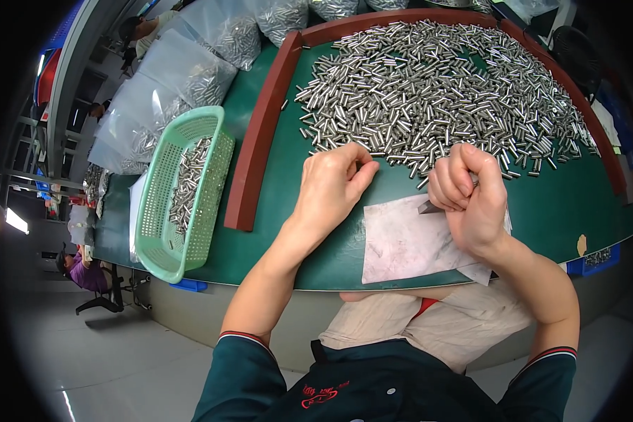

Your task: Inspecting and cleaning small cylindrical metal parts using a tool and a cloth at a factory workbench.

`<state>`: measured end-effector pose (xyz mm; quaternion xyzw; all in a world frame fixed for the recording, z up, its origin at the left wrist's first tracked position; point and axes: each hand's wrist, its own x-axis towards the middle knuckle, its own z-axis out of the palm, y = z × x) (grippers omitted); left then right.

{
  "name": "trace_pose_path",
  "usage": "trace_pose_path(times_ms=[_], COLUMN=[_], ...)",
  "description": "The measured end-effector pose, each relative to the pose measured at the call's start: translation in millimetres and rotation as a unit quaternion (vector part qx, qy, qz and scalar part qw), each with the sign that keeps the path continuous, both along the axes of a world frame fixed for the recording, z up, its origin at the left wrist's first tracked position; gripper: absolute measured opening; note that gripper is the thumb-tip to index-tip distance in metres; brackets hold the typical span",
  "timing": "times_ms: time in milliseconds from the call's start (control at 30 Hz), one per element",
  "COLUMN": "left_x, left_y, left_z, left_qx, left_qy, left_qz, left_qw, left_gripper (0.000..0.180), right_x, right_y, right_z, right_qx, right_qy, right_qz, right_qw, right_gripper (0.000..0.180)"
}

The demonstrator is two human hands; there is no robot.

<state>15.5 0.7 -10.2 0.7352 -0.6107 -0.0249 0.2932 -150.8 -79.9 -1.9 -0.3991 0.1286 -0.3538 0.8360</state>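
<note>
Risk of spillage is noted: the metal pins [436, 98] are heaped loose on the green desk [302, 264], and the pile is bounded by a red-brown rail [259, 133] at the left, far and right sides, but no rail is seen along the near edge. Pins could be rolled toward the lap if the heap were nudged by either wrist. The paper [401, 246], laid under and beside the right hand [469, 193], could be dragged by that forearm, since its lower edge is set close to the desk's front. Scratching of pins or skin by the dark tool [428, 207] is also judged possible, as its tip is left exposed. The right hand is closed around this tool, most of which is hidden; the elbow is carried outward and the forearm is slanted up and leftward. The left hand [334, 179] is held at the pile's near edge, its wrist bent, fingers curled and thumb brought toward the forefinger; whether a pin is pinched there cannot be told.
</note>
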Motion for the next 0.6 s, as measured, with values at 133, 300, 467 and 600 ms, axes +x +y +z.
trace_pose_path(times_ms=[133,300,467,600], left_x=[8,12,5,0], left_y=[-1,0,-1,-4], left_z=[11,7,6,9], left_qx=[0.047,0.069,0.087,0.091], left_qy=[0.602,0.771,0.714,0.718], left_qz=[-0.046,-0.046,-0.053,-0.038], left_qw=[0.796,0.631,0.693,0.689], left_gripper=[0.015,0.011,0.005,0.008], right_x=[-1,-1,0,-2], right_y=[0,-1,-1,-2], right_z=[0,0,3,2], right_qx=[0.002,0.007,0.012,0.01], right_qy=[0.003,0.006,0.009,0.006], right_qz=[-0.004,0.0,0.0,0.002], right_qw=[1.0,1.0,1.0,1.0], right_gripper=[0.037,0.037,0.037,0.037])
